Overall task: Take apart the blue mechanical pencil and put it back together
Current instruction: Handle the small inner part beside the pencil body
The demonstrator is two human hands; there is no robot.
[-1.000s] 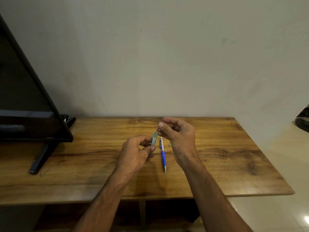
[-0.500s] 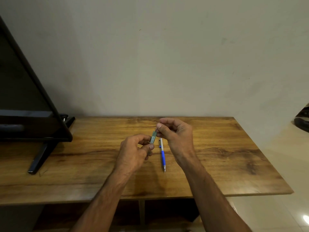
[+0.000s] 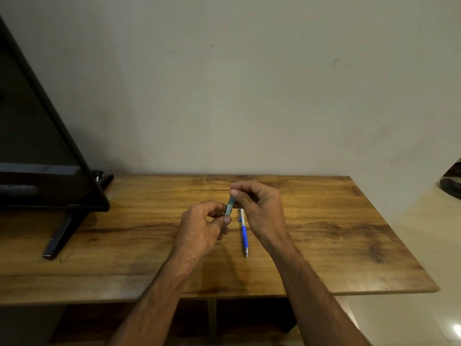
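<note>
A blue and white mechanical pencil (image 3: 243, 233) lies on the wooden table (image 3: 324, 236), its metal tip pointing toward me. Just left of it and above the table, both hands hold a small grey-green lead case (image 3: 230, 206). My left hand (image 3: 202, 226) pinches the case's lower end with thumb and fingers. My right hand (image 3: 259, 208) pinches its upper end between thumb and forefinger. Neither hand touches the pencil.
A black television (image 3: 42, 151) on a slanted stand (image 3: 62, 236) fills the table's left end. A plain wall rises behind the table. A dark object (image 3: 451, 181) shows at the right edge, over a pale tiled floor.
Hardly any: both hands keep their hold on the lead case in the same spot, with only slight finger shifts. The pencil has not moved.
</note>
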